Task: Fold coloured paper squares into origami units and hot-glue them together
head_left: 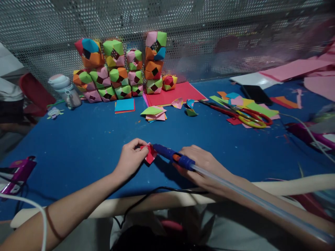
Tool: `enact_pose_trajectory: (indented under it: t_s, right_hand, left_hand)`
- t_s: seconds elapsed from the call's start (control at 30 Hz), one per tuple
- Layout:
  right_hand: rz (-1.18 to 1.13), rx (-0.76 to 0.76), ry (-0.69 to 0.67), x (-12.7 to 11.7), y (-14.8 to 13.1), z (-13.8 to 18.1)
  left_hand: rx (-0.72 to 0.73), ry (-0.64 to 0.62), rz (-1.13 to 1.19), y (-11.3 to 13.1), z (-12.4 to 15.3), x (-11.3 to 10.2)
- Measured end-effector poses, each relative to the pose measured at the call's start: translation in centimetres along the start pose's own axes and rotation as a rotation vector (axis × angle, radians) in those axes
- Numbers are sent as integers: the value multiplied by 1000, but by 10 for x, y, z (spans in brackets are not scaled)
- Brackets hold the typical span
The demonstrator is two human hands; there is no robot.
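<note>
My left hand [131, 157] pinches a small red folded paper piece [150, 154] just above the blue table [86, 146]. My right hand [201, 164] is wrapped round a blue glue gun [171, 155], whose nozzle touches the red piece. A clear glue stick [235, 190] runs back from the gun along my right forearm. A black cord [146, 196] trails from the gun over the table's near edge.
Stacked multicoloured paper cubes [117, 69] stand at the back by a perforated metal wall. Near them lie a red sheet [175, 93], folded paper bits [154, 113], scissors [248, 116], a phone [256, 94] and a bottle [65, 90]. Purple glue guns [15, 172] lie at both sides.
</note>
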State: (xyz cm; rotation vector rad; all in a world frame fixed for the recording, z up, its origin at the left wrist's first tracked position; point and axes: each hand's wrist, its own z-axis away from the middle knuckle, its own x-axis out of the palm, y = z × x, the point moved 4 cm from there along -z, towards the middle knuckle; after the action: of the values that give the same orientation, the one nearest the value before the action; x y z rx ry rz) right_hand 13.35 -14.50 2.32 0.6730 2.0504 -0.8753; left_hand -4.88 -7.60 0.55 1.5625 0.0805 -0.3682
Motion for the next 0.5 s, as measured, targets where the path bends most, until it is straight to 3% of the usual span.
enact_pose_trajectory:
  t_s: [0.1,0.3,0.4,0.5]
  right_hand:
    - [-74,87,30,-3,1,0]
    - [-216,408,98,-7,19,-2]
    - [-27,452,153,-2,38,-5]
    - [250,412,88,4,53,-8]
  left_hand:
    - [-1,34,51,1,0,-3]
    - [-7,59,107,-2,-2,-6]
    - [-31,27,136,-3,-1,-3]
    - [-38,1,124,-2,3,-2]
